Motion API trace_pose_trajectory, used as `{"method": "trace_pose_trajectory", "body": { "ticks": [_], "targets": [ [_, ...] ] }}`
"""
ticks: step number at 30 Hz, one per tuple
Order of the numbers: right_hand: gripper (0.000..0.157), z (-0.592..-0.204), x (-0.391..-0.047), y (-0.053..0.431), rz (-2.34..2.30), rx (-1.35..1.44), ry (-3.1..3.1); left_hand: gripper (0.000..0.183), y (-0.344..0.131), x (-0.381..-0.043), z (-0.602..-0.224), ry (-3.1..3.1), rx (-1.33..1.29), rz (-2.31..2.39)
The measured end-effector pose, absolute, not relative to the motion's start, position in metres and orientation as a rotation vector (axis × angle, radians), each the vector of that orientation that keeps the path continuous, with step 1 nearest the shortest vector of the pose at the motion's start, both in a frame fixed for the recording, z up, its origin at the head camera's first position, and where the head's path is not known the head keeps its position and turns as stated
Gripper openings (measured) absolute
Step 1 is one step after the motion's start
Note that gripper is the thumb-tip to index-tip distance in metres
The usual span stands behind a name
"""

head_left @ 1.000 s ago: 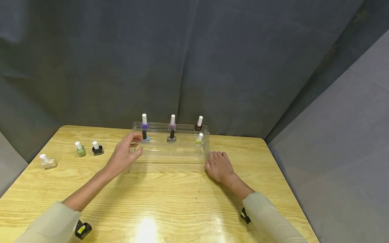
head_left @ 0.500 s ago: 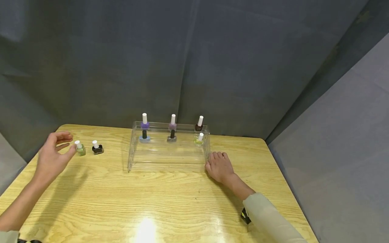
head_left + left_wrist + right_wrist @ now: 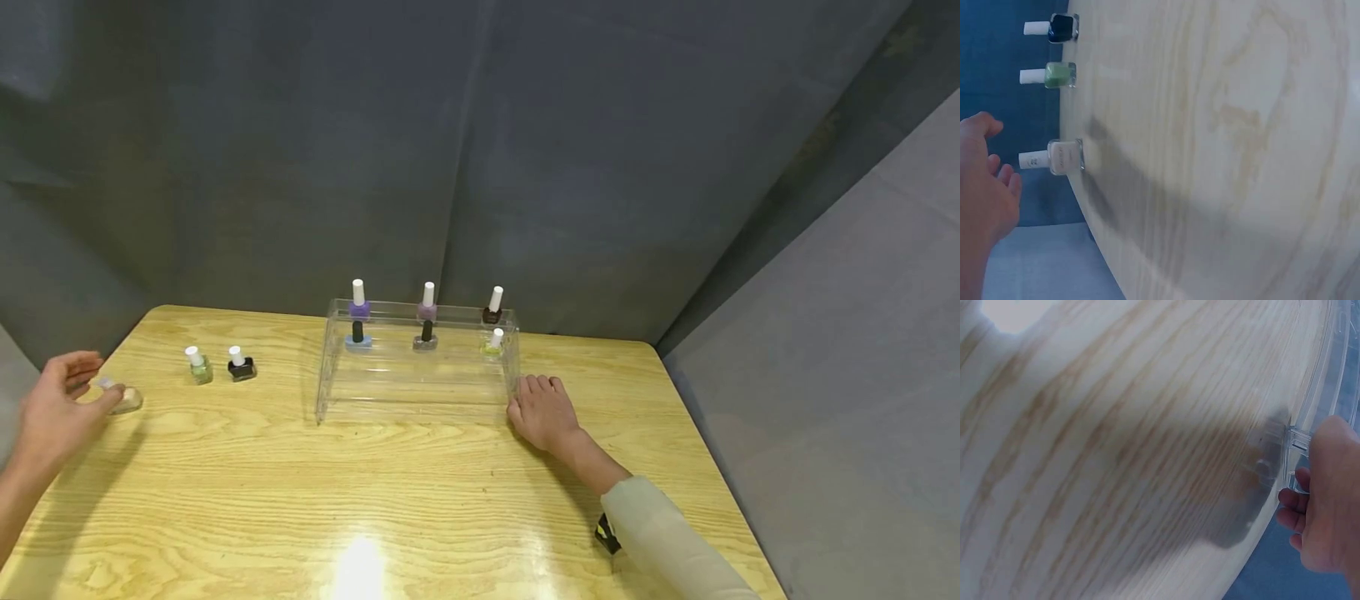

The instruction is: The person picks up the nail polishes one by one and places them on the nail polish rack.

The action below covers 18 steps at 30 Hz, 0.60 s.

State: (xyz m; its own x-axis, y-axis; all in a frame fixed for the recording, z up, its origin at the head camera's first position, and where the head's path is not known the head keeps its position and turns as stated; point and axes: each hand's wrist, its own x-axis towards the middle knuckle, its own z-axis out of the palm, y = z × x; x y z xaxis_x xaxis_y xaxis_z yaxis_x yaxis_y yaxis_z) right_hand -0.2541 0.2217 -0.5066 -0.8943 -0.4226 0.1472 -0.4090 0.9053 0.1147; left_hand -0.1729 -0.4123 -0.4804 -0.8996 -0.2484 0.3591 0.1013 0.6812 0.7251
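- Head view, far left of the frame: the left hand (image 3: 60, 412) is released, thumb and fingers parted around the cap of a cream bottle (image 3: 131, 400), the thumb crossing in front of it.
- Left wrist view: that bottle stands on the table (image 3: 1222, 162) at left of centre; a gap shows between its white cap and the fingers.
- Right of it in the head view, a green bottle (image 3: 201, 370) and a black bottle (image 3: 242, 368) stand near each other, both white-capped.
- Centre of the head view: a clear rack (image 3: 416, 410) rests on the table. Its top row holds a purple bottle (image 3: 359, 311), a mauve bottle (image 3: 427, 312) and a dark bottle (image 3: 492, 317); the row below, a blue bottle (image 3: 358, 342), a grey bottle (image 3: 425, 343) and a yellow-green bottle (image 3: 492, 348).
- At the rack's lower right corner, the right hand (image 3: 543, 412) grasps the rack's end, fingers curled; the right wrist view shows this at its right edge.
- Lower right of the head view: a black object (image 3: 607, 535) beside the sleeve (image 3: 660, 525).
- Dark cloth (image 3: 300, 167) fills the upper frame.
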Motion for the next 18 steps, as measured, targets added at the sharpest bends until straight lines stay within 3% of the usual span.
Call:
{"method": "trace_pose_trajectory", "body": {
  "ticks": [18],
  "targets": [
    [0.028, -0.505, -0.252, 0.221, -0.174, 0.636, -2.911, 0.062, -0.423, -0.182, -0.502, -2.57, 0.15, -1.105]
  ]
}}
